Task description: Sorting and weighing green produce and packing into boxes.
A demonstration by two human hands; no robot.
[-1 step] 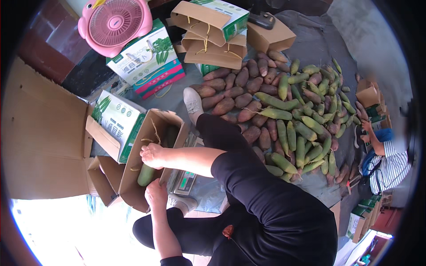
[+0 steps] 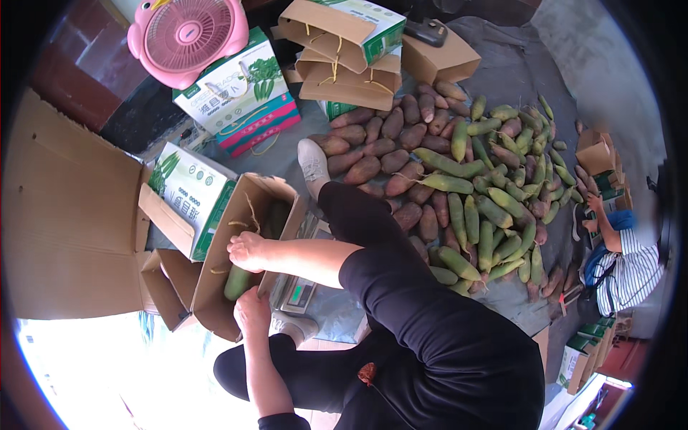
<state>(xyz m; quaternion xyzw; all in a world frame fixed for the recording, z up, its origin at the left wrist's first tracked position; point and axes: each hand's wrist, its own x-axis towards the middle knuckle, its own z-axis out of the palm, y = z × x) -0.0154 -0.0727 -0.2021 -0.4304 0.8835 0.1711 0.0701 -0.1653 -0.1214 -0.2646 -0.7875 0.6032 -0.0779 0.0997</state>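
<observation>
An open cardboard gift box (image 2: 213,301) stands tilted in front of me, on or beside a digital scale (image 2: 297,294) with a lit green display. Inside it lies a green radish (image 2: 237,282), and a darker one shows farther back in shadow. Over the box opening my right hand (image 2: 246,251) is closed, close by the yellow cord handle (image 2: 251,211); what its fingers hold is hidden. My left hand (image 2: 252,312) is closed at the near rim of the box, its fingertips pinched together. Whether it grips the rim or something small cannot be made out.
A big pile of green and reddish radishes (image 2: 459,186) covers the floor sheet at right. Other boxes (image 2: 190,197) stand left and behind, with a pink fan (image 2: 188,36) at the back. A co-worker in a striped shirt (image 2: 631,269) reaches toward the pile's far right edge.
</observation>
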